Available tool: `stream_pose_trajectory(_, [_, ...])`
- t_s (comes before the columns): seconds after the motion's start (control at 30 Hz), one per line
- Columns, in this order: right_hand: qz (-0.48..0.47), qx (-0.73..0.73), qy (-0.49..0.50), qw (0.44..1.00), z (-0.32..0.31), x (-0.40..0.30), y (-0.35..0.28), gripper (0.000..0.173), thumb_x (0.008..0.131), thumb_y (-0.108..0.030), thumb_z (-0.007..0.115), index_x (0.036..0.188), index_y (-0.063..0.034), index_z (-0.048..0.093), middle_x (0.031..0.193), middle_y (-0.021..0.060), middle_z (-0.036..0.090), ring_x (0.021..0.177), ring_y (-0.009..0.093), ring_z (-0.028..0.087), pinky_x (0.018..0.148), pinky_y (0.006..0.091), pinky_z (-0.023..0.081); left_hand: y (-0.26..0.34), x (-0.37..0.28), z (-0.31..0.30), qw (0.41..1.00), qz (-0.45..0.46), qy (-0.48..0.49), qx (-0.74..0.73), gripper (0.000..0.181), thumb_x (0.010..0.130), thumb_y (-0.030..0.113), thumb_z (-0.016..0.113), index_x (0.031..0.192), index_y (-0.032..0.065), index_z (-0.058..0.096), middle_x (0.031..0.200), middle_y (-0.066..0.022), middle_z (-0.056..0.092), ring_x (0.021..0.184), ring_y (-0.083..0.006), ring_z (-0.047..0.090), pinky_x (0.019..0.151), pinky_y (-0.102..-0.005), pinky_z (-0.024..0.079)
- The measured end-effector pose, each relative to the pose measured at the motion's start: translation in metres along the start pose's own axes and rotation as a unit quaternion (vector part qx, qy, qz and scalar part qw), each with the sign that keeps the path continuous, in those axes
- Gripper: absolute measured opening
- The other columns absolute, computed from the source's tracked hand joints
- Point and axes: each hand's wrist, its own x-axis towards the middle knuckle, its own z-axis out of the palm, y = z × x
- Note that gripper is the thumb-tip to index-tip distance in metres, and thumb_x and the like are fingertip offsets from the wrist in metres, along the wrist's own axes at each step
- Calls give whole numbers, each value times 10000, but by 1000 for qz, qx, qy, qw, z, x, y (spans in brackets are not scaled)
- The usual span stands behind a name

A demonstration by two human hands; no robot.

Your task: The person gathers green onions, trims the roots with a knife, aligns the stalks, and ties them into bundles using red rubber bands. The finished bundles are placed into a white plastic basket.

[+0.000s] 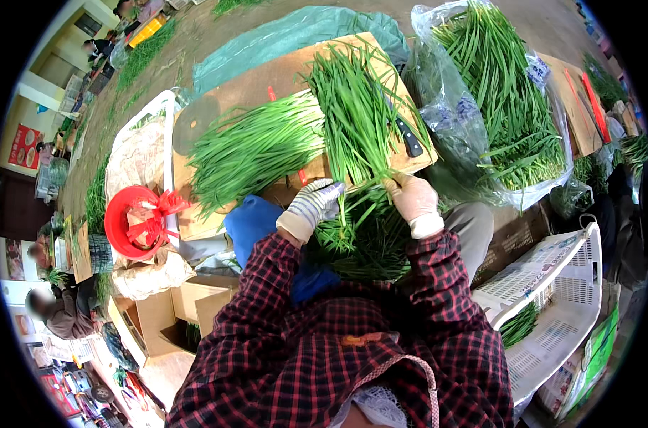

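Observation:
My left hand (312, 206), in a grey-and-white striped glove, pinches a few garlic chive stalks near the front edge of the wooden board (238, 104). Opposite it, my right hand (414, 200) in a pale glove grips the ends of some chives between thumb and fingers. Beyond both hands, a loose pile of garlic chives (351, 112) points away from me. Against its left side lies a neater chive bundle (260, 147), pale ends to the right. More chive leaves (361, 246) lie in my lap below the hands.
A black-handled knife (409, 138) rests at the board's right. A clear plastic bag of chives (506, 107) stands beyond it. On the left, a red bucket (113, 222) holds red ties. A white plastic crate (564, 289) is at lower right, a cardboard box (158, 326) at lower left.

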Motion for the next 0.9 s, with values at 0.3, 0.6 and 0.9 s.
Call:
stream_pose_trajectory(0.3, [15, -3, 8, 1000, -10, -62, -19, 314, 819, -394, 622, 876, -93, 690, 714, 135, 647, 648, 307, 623, 573, 379, 479, -34, -22, 8, 987, -57, 26, -145, 332, 914, 252, 547, 1176, 53, 507, 1192, -165, 558, 1047, -346, 562, 836, -532, 488])
stream_pose_trajectory(0.6, [-99, 320, 60, 940, 38, -92, -33, 147, 776, -132, 692, 765, 4, 636, 968, 179, 637, 835, 278, 619, 718, 324, 480, -50, -42, 27, 988, 65, 119, -80, 186, 842, 128, 630, 1020, 75, 611, 903, -16, 634, 790, -119, 582, 668, -251, 467])
stream_pose_trajectory(0.9, [143, 457, -272, 835, 34, -94, -31, 330, 908, -214, 569, 1097, 57, 581, 909, 87, 649, 784, 144, 603, 732, 230, 463, -74, -24, 10, 955, -2, -9, -298, 46, 880, 132, 593, 925, 120, 592, 716, 27, 551, 608, -95, 494, 553, -240, 394])
